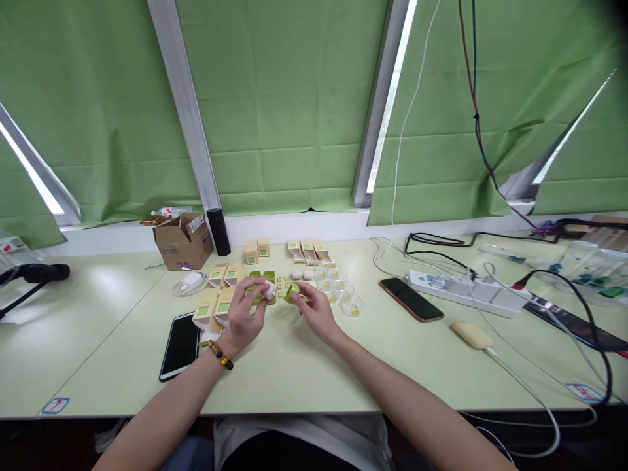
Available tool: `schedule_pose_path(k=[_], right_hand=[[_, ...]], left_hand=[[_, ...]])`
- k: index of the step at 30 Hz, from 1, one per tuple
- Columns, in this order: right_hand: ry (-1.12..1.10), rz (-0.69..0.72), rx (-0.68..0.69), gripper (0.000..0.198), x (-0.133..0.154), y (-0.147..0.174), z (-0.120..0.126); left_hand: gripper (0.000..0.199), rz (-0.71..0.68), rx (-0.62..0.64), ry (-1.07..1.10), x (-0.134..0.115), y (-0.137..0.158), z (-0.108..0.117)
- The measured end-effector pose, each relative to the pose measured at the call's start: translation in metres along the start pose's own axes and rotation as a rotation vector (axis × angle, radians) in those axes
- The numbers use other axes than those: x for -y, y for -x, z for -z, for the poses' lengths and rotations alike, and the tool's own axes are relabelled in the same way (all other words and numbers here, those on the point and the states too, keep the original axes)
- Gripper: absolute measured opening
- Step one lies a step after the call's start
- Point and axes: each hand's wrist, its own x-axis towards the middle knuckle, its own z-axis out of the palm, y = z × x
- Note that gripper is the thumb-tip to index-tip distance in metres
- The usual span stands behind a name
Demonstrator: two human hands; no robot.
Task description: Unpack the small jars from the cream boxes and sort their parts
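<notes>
My left hand (246, 315) pinches a small white rounded piece (269, 290) between thumb and fingers. Facing it, my right hand (316, 313) grips a small green container (291, 292) by its side. Behind the left fingers stand more green containers (269, 275), partly covered. Tiny yellow-green pieces (280, 286) lie between the hands. White cylinders (297, 275) sit just beyond the right hand, beside several clear plastic cups (351, 305) with yellow in them. Close to the left wrist are small kraft-paper boxes (205, 314) with green labels.
A black-screened phone (177, 347) lies by the left forearm, another phone (411, 299) to the right. Further right are a white power strip (464, 297), a cream mouse-shaped device (471, 334) and loose cables. A cardboard box (184, 243) and black cylinder (218, 232) stand at the back left.
</notes>
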Motion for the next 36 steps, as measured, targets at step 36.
schedule_pose_path(k=[36], right_hand=[[-0.184, 0.169, -0.466, 0.047, 0.028, -0.027, 0.038]], left_hand=[[0.007, -0.184, 0.822, -0.377, -0.025, -0.009, -0.110]])
